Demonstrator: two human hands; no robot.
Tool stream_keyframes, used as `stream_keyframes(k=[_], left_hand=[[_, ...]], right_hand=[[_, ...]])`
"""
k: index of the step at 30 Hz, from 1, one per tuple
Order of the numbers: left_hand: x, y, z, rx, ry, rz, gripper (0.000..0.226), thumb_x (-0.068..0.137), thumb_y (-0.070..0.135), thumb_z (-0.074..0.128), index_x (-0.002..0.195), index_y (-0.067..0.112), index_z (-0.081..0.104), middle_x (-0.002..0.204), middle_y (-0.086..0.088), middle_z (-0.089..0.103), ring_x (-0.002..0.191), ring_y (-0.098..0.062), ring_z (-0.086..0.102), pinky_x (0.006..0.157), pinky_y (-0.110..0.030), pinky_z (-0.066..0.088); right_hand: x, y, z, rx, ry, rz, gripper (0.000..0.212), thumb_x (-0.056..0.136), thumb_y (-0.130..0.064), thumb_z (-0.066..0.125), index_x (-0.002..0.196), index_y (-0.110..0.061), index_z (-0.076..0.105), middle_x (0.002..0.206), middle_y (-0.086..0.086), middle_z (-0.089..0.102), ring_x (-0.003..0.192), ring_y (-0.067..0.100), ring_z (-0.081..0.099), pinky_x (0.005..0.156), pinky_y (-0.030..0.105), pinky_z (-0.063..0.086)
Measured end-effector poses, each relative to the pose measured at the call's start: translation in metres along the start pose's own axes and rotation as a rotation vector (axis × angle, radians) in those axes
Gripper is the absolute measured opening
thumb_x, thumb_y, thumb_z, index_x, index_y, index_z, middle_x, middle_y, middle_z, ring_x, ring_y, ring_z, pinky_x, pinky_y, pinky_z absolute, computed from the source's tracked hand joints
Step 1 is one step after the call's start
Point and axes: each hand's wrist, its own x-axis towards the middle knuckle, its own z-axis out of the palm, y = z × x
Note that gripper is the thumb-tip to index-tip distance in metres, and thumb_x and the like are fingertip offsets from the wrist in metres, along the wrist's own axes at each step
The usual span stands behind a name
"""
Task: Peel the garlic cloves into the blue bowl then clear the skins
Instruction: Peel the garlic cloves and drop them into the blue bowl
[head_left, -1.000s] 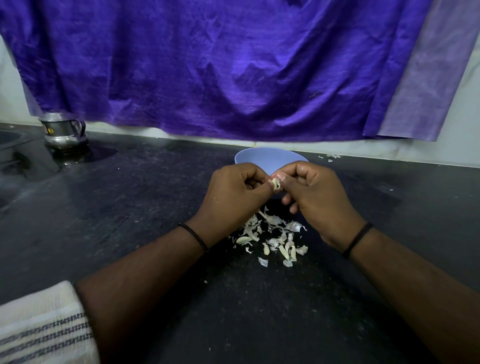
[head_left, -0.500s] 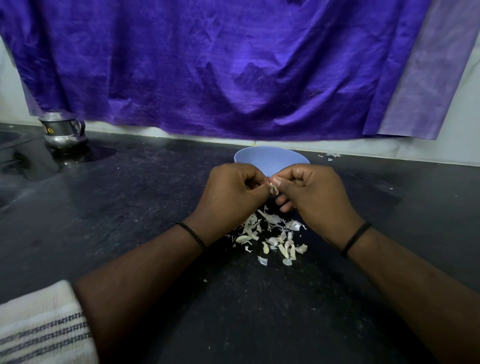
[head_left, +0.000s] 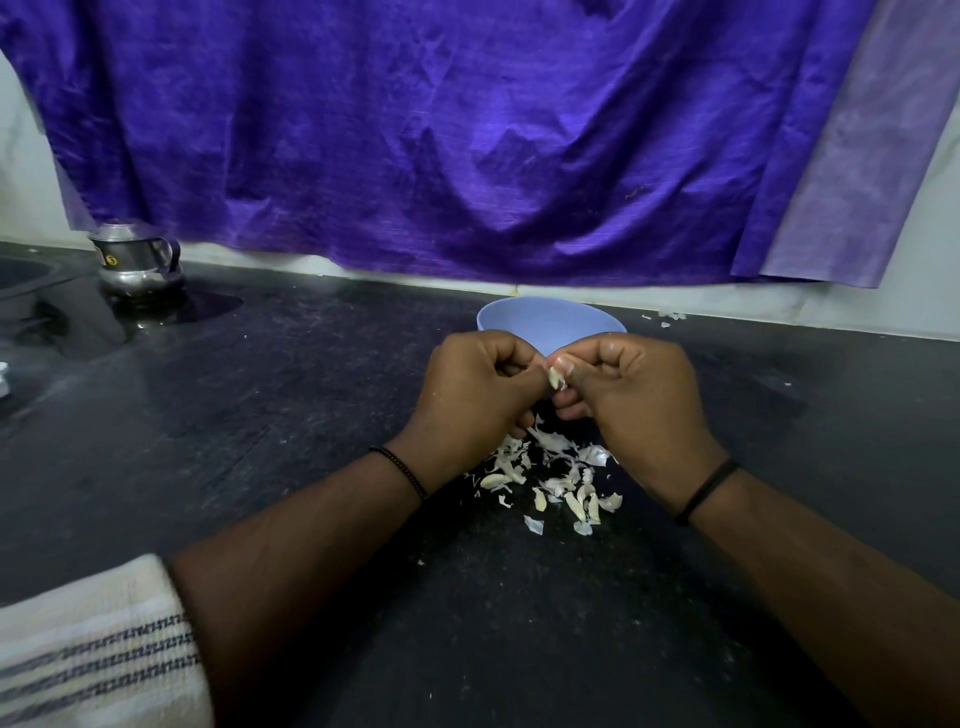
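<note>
At the centre of the frame the left hand (head_left: 475, 397) and the right hand (head_left: 636, 402) meet knuckle to knuckle, both with fingers curled tight, and together they pinch a small pale garlic clove (head_left: 557, 378) between their thumbs and fingertips; the clove shows only as a sliver where the two hands touch, partly wrapped in papery skin. Just behind the hands, toward the upper middle of the frame, stands the round light-blue plastic bowl (head_left: 550, 318), its near rim hidden by the knuckles; what lies inside it cannot be seen. Below the hands, in the lower middle of the picture, a loose scatter of whitish garlic skins and cloves (head_left: 550, 478) lies on the dark speckled stone counter (head_left: 260, 441), between the two forearms. Each wrist carries a thin black band. A few more pale flakes (head_left: 667, 317) lie at the back edge of the counter, right of the bowl. In the upper left a small shiny steel jug with a handle (head_left: 136, 260) stands on the counter near the wall. A wide wrinkled purple cloth (head_left: 441, 140) hangs across the whole upper half of the frame. In the lower left corner a cream fabric with dark woven stripes (head_left: 93, 654) covers the left upper arm.
</note>
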Motion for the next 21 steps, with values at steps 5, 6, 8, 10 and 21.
stream_keyframes(k=[5, 6, 8, 10, 21], left_hand=[[0.0020, 0.0004, 0.0002, -0.030, -0.018, -0.028, 0.015, 0.093, 0.009, 0.065, 0.084, -0.003, 0.068, 0.048, 0.003, 0.058, 0.040, -0.009, 0.054, 0.043, -0.025, 0.048], [0.0021, 0.0005, 0.0000, -0.029, -0.019, -0.033, 0.015, 0.093, 0.009, 0.065, 0.084, -0.002, 0.068, 0.048, 0.003, 0.058, 0.039, -0.009, 0.054, 0.043, -0.025, 0.048], [0.0022, -0.0001, -0.0002, -0.027, -0.014, -0.037, 0.016, 0.092, 0.011, 0.066, 0.083, -0.001, 0.067, 0.049, 0.004, 0.058, 0.040, -0.010, 0.054, 0.045, -0.027, 0.049], [0.0028, -0.0016, -0.0003, -0.012, -0.002, -0.027, 0.017, 0.091, 0.015, 0.067, 0.081, 0.001, 0.067, 0.051, 0.004, 0.058, 0.043, -0.013, 0.056, 0.047, -0.031, 0.052], [0.0029, -0.0027, -0.0003, 0.068, 0.001, 0.013, 0.013, 0.091, 0.014, 0.067, 0.082, 0.005, 0.066, 0.057, 0.000, 0.061, 0.046, -0.013, 0.059, 0.046, -0.032, 0.054]], right_hand=[[0.0023, -0.0022, -0.0045, 0.025, -0.038, 0.012, 0.015, 0.093, -0.003, 0.065, 0.084, -0.010, 0.075, 0.073, 0.010, 0.073, 0.064, 0.018, 0.068, 0.063, 0.033, 0.058], [0.0026, -0.0027, -0.0052, 0.026, -0.050, 0.017, 0.015, 0.093, -0.003, 0.065, 0.084, -0.011, 0.074, 0.074, 0.010, 0.074, 0.065, 0.019, 0.068, 0.063, 0.034, 0.059], [0.0023, -0.0045, -0.0056, 0.032, -0.073, 0.029, 0.015, 0.094, -0.004, 0.064, 0.085, -0.010, 0.074, 0.075, 0.010, 0.074, 0.065, 0.018, 0.068, 0.063, 0.033, 0.060], [0.0018, -0.0068, -0.0051, 0.064, -0.084, 0.061, 0.013, 0.094, -0.005, 0.064, 0.086, -0.008, 0.074, 0.076, 0.010, 0.074, 0.065, 0.017, 0.068, 0.060, 0.030, 0.060], [0.0012, -0.0085, -0.0057, 0.085, -0.121, 0.128, 0.005, 0.089, -0.006, 0.070, 0.093, -0.003, 0.072, 0.073, 0.004, 0.072, 0.066, 0.010, 0.066, 0.059, 0.022, 0.056]])
